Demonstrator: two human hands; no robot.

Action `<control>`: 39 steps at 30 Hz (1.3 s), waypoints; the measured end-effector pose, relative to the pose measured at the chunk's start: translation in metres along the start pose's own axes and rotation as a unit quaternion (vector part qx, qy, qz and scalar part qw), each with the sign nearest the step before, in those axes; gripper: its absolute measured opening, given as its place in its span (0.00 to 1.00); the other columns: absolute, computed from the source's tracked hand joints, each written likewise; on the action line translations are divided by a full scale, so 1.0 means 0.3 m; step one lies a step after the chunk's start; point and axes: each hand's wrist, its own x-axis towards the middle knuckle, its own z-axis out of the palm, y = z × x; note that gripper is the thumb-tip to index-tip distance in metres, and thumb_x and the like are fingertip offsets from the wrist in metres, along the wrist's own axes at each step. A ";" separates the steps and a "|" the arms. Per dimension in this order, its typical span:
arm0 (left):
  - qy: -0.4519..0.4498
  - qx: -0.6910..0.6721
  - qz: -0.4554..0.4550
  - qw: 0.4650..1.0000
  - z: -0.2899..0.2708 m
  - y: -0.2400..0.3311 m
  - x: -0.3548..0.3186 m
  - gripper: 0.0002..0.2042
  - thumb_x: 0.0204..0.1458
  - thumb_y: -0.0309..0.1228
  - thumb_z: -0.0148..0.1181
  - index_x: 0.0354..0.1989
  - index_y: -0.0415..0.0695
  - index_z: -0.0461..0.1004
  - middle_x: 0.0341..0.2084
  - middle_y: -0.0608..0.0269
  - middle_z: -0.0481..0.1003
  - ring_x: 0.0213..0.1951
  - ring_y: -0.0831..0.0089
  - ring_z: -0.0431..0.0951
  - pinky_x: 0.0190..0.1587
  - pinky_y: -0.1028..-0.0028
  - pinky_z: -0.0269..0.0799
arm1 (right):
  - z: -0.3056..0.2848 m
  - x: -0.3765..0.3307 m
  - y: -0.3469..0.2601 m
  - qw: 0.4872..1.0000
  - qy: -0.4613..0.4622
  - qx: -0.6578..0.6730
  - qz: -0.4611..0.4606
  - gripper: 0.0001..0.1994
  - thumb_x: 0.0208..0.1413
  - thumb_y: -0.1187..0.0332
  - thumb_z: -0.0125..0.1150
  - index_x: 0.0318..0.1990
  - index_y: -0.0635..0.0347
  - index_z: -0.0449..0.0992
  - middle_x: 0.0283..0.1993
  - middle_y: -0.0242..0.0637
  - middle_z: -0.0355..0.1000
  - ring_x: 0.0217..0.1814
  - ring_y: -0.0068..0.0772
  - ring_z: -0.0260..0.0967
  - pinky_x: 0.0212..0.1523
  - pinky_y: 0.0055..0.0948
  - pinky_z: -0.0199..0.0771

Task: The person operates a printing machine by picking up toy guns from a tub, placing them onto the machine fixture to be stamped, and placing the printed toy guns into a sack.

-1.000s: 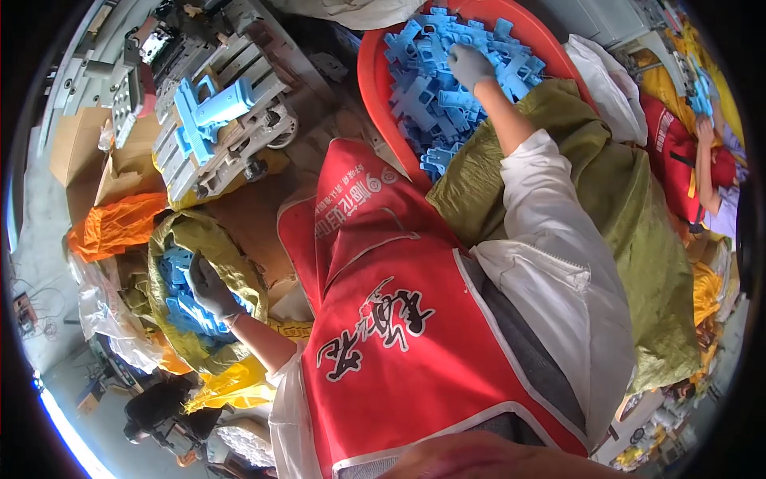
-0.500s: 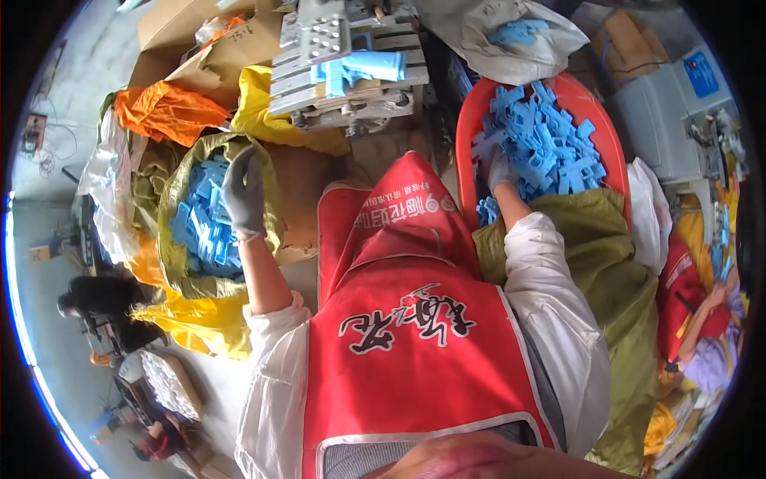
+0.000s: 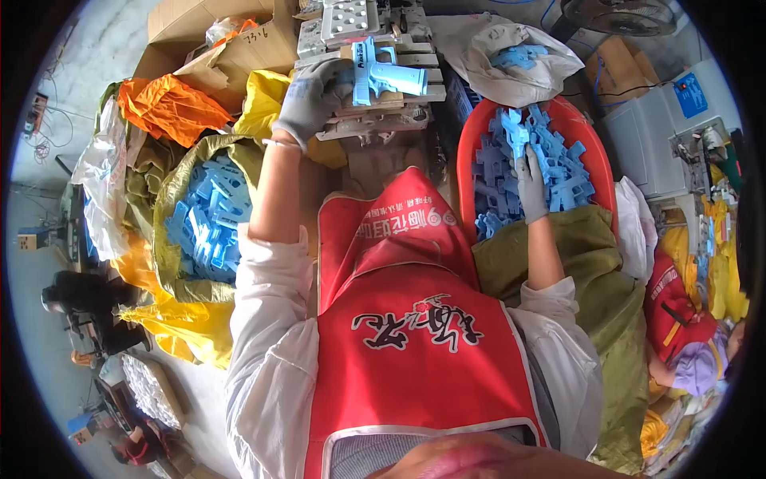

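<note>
My left hand, in a grey glove, is at a slatted metal work rest ahead of me. Its bent fingers close on the left edge of a light blue plastic toy pistol, which has dark marks on its slide and its grip pointing right. My right hand, also gloved, is over a red tub heaped with similar blue toy pistols. Between its fingers is another blue toy pistol, raised above the heap.
An olive woven sack at the left holds more blue pieces. Orange cloth, yellow bags and a cardboard box surround it. A white sack, a fan and a grey machine stand beyond the tub.
My left hand has gone from the olive sack forward to the toy pistol at the work rest. My right hand has come up out of the heap with a toy pistol. The view has shifted slightly.
</note>
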 end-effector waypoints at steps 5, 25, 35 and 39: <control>0.037 -0.095 -0.052 0.993 -0.017 0.000 -0.006 0.13 0.51 0.28 0.60 0.46 0.43 0.73 0.40 0.57 0.76 0.43 0.68 0.78 0.45 0.72 0.72 | 0.095 0.016 -0.226 0.985 -0.038 0.063 -0.159 0.21 0.63 0.67 0.47 0.61 0.65 0.59 0.51 0.37 0.66 0.48 0.27 0.66 0.51 0.24 0.65; 0.344 0.052 -0.405 0.845 -0.228 -0.223 -0.865 0.13 0.59 0.30 0.53 0.49 0.37 0.72 0.47 0.55 0.74 0.46 0.69 0.75 0.50 0.73 0.71 | 0.451 0.131 -0.648 0.716 -0.119 -0.464 -0.508 0.24 0.51 0.68 0.57 0.58 0.45 0.67 0.51 0.41 0.66 0.48 0.44 0.67 0.49 0.38 0.68; 0.248 0.058 -0.333 0.908 -0.108 -0.135 -0.658 0.12 0.60 0.30 0.52 0.48 0.38 0.74 0.44 0.60 0.77 0.45 0.71 0.77 0.50 0.74 0.72 | 0.187 0.031 -0.136 0.864 0.022 -0.345 -0.367 0.15 0.51 0.61 0.57 0.47 0.52 0.73 0.46 0.37 0.71 0.45 0.42 0.71 0.45 0.39 0.71; 0.210 0.056 -0.356 0.909 -0.073 -0.111 -0.637 0.13 0.60 0.31 0.51 0.47 0.37 0.75 0.43 0.61 0.77 0.44 0.72 0.76 0.50 0.74 0.71 | -0.171 0.133 0.349 0.854 0.185 -0.485 -0.033 0.21 0.52 0.53 0.52 0.51 0.53 0.69 0.50 0.45 0.70 0.49 0.49 0.70 0.47 0.46 0.71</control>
